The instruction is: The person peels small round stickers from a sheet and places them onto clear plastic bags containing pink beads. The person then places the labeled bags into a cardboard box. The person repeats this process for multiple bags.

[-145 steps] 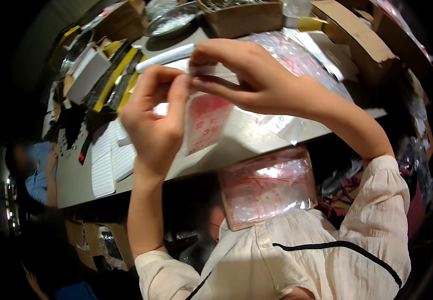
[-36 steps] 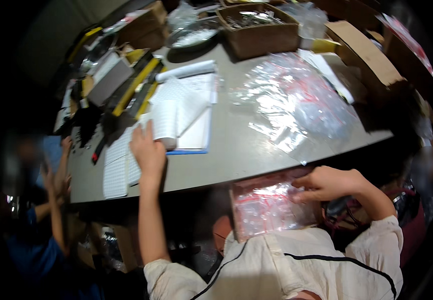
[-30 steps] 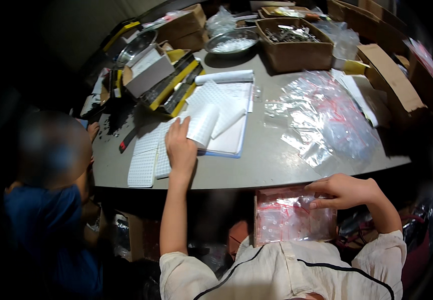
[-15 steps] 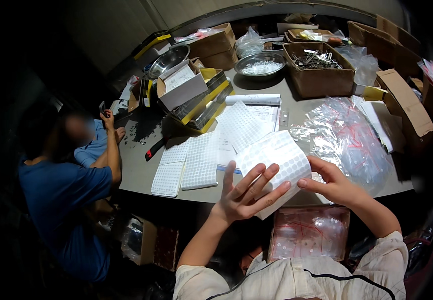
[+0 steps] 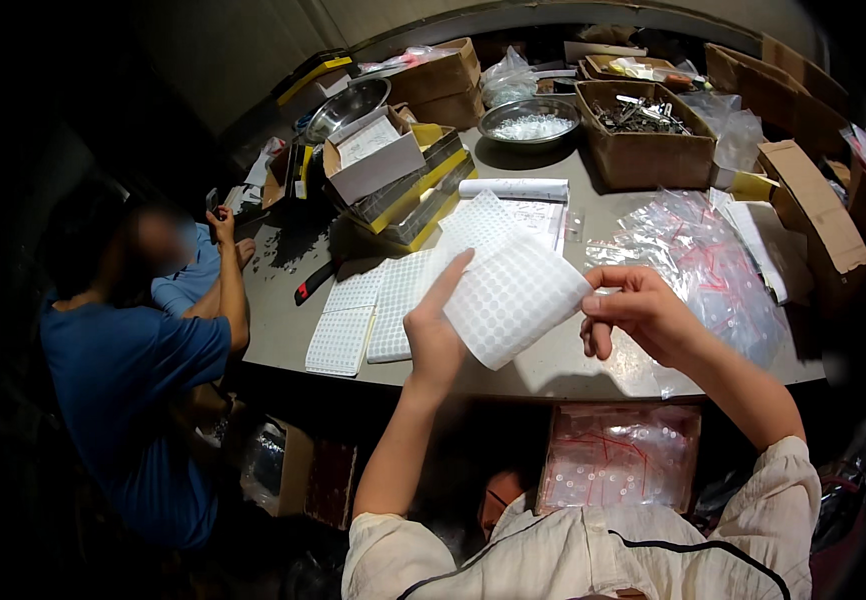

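Note:
Between my hands, above the near edge of the table, is a white sheet of round stickers (image 5: 513, 305), tilted and slightly curled. My left hand (image 5: 437, 335) grips its left side, thumb on top and the other fingers hidden beneath. At its right corner, my right hand (image 5: 635, 312) pinches the edge between thumb and forefinger. Beyond it, another dotted sticker sheet (image 5: 480, 222) lies over an open notepad (image 5: 543, 225). To the left of my left hand are a stack of dotted sheets (image 5: 393, 320) and a smaller sticker booklet (image 5: 341, 338).
Clear zip bags with red strips (image 5: 703, 265) spread over the right of the table (image 5: 593, 375). A box of similar bags (image 5: 618, 460) sits before me. Behind stand a carton of metal parts (image 5: 643, 150), a metal bowl (image 5: 528, 125) and stacked boxes (image 5: 403, 190). A person in blue (image 5: 133, 380) sits left.
The sticker sheet has opened out flatter and tilted away. My left hand has moved left and up to its left side, and my right hand has shifted slightly down its edge.

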The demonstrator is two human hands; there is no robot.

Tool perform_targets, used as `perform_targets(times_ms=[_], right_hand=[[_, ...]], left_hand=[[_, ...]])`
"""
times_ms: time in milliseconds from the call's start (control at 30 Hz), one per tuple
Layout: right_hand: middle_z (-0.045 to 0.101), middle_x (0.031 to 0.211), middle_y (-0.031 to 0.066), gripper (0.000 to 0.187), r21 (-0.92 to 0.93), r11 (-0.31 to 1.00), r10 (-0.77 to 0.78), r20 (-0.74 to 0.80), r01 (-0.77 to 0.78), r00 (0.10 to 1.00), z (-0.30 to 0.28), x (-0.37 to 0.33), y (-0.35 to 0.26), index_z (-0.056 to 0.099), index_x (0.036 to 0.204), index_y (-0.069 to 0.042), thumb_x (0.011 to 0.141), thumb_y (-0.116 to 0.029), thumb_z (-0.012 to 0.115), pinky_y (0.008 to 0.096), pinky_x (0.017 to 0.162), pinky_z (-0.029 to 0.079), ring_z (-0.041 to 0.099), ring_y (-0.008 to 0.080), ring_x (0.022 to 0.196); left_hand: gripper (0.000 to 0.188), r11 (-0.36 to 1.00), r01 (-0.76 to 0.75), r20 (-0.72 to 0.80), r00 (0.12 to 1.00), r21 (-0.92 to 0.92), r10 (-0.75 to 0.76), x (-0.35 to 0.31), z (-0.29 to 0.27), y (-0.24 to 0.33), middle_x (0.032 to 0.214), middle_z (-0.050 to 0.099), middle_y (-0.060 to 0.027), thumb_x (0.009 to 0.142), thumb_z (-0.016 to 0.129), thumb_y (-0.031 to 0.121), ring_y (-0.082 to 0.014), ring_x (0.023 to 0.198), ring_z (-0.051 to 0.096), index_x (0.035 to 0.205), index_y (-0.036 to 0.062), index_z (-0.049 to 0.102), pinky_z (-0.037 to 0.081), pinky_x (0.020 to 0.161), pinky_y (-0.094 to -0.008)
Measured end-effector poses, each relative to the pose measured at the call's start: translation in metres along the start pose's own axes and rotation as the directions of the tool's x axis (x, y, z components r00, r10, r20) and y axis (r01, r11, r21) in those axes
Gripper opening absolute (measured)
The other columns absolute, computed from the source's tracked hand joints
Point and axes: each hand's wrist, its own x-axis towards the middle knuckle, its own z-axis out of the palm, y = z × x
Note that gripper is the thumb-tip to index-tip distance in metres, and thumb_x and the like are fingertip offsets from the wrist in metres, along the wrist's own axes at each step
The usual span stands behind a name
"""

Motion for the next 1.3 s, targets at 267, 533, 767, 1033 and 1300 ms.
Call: perform_targets(times_ms=[267,533,767,1033,1300], right_hand=[[0.071,0.102,0.0108,0.028,-0.234,0.955,-0.184,0.026,0.185,0.983,-0.02,0.041,0.019,0.061,0.121,0.001,0.102,-0.019,0.064,0.035,0.095,0.051,0.069,0.0188,0.095],[0.051,0.144,0.0222,0.064,-0.929,-0.167,-0.364,0.369,0.33,0.855,-0.029,0.102,0.057,0.048,0.141,0.001,0.082,-0.007,0.07,0.052,0.113,0.038,0.051,0.0389,0.132],[0.071,0.097,0.008,0.019,-0.861,-0.382,-0.282,0.456,0.337,0.844,-0.08,0.158,0.076,0.067,0.101,-0.006,0.084,-0.004,0.06,0.0455,0.103,0.041,0.067,0.0256,0.098],[0.071,0.086,0.0105,0.02,-0.83,-0.366,-0.63,0.554,0.421,0.545,0.001,0.117,0.033,0.066,0.105,-0.004,0.085,-0.002,0.07,0.0421,0.088,0.049,0.068,0.0266,0.076],[0.07,0.126,0.01,0.045,-0.678,-0.268,-0.261,0.735,0.684,0.626,0.051,0.001,0.025,0.067,0.123,-0.005,0.084,-0.022,0.08,0.0514,0.114,0.04,0.067,0.0244,0.115]], left_hand=[[0.05,0.968,-0.25,-0.433,0.874,-0.009,0.222,0.025,-0.07,-0.005,0.15,0.055,-0.0145,0.097,0.052,-0.006,-0.0262,0.136,0.054,0.147,-0.0005,0.055,0.044,0.117,-0.0407],[0.04,0.831,-0.147,-0.502,0.736,0.537,0.454,0.01,-0.128,-0.033,0.158,0.043,-0.0195,0.106,0.041,0.006,-0.0338,0.149,0.038,0.14,0.0004,0.061,0.04,0.12,-0.0471],[0.064,0.561,0.033,-0.031,0.999,0.827,-0.014,-0.017,-0.067,-0.075,0.156,0.038,-0.0296,0.084,0.05,-0.006,-0.048,0.148,0.033,0.144,0.0147,0.061,0.037,0.118,-0.0525],[0.059,0.787,0.52,0.348,0.843,-0.332,-0.41,-0.03,-0.058,-0.029,0.138,0.065,-0.0141,0.11,0.044,0.049,-0.0294,0.13,0.06,0.149,0.0056,0.05,0.049,0.107,-0.0451],[0.053,0.421,0.692,0.665,0.708,-0.586,-0.239,-0.03,-0.038,0.007,0.137,0.063,-0.013,0.098,0.057,0.007,-0.0173,0.121,0.064,0.149,-0.0043,0.045,0.051,0.102,-0.0303]])
